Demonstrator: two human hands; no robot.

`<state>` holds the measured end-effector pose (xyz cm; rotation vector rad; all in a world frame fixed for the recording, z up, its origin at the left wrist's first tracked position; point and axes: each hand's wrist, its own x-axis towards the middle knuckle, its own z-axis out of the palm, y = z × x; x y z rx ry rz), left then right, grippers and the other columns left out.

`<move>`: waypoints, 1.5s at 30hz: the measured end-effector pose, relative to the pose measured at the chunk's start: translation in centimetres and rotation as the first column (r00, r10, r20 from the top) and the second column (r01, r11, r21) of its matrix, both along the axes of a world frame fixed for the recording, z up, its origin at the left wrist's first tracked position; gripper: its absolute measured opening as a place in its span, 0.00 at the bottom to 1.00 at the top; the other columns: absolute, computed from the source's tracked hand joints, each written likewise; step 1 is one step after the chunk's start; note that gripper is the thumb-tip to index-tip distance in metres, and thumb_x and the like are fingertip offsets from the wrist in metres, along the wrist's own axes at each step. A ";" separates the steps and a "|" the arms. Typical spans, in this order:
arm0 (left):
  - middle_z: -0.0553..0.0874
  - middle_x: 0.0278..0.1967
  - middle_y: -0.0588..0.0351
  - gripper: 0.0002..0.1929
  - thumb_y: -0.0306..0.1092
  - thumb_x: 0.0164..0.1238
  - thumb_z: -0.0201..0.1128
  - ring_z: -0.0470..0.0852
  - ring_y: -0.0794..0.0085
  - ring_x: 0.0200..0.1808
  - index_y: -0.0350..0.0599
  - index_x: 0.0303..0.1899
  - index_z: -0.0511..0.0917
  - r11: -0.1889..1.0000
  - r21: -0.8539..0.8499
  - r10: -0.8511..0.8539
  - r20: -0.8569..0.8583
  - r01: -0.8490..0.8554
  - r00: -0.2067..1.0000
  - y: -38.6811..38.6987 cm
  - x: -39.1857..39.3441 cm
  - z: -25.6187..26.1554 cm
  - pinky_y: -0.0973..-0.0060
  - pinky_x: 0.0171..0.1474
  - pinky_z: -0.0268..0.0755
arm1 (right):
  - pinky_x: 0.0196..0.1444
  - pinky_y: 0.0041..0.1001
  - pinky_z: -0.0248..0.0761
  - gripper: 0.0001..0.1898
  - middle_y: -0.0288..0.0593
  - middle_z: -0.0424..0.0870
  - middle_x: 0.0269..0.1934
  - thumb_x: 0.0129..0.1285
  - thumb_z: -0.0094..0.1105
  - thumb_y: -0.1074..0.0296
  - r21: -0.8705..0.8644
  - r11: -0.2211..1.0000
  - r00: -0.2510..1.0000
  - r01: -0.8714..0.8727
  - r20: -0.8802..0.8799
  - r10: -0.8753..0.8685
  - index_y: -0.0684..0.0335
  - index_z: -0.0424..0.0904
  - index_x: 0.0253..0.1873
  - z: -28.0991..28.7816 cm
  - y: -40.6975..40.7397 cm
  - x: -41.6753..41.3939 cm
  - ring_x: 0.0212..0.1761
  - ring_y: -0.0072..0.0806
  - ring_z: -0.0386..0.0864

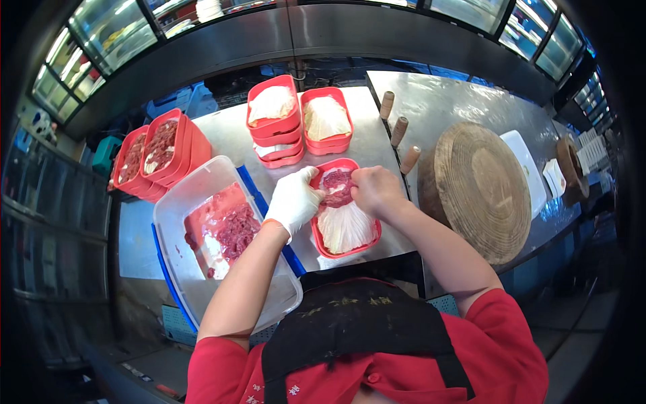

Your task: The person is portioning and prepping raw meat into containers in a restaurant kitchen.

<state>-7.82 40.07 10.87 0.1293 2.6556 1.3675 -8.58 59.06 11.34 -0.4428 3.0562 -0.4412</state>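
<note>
In front of me a red plastic tray (pixel 377 237) holds a pale cabbage leaf (pixel 343 230), with dark red raw meat (pixel 337 194) at its far end. My left hand (pixel 297 197), in a white glove, has its thumb and fingers at the left side of the meat. Bare and slightly blurred, my right hand (pixel 376 192) is bent with its fingertips at the meat's right side. A clear plastic tub (pixel 169 212) with blue clips stands left of my left hand, holding sliced raw meat (pixel 234 230) in reddish liquid.
Stacked red trays with leaves (pixel 275 126) stand beyond my hands, beside another such stack (pixel 328 144). Red trays of meat (pixel 194 146) are stacked at the left. To the right are a thick round wooden chopping block (pixel 484 192), several wooden handles (pixel 398 131) and a white tray (pixel 530 171).
</note>
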 end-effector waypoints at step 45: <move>0.83 0.35 0.53 0.12 0.18 0.60 0.52 0.84 0.69 0.30 0.37 0.44 0.79 0.505 0.760 0.004 0.472 -0.409 0.882 0.6 4.5 0.2 0.76 0.32 0.76 | 0.37 0.22 0.76 0.17 0.43 0.83 0.39 0.55 0.46 0.86 -0.929 0.141 0.867 0.341 0.369 0.335 0.71 0.77 0.49 2.6 2.3 1.6 0.35 0.22 0.81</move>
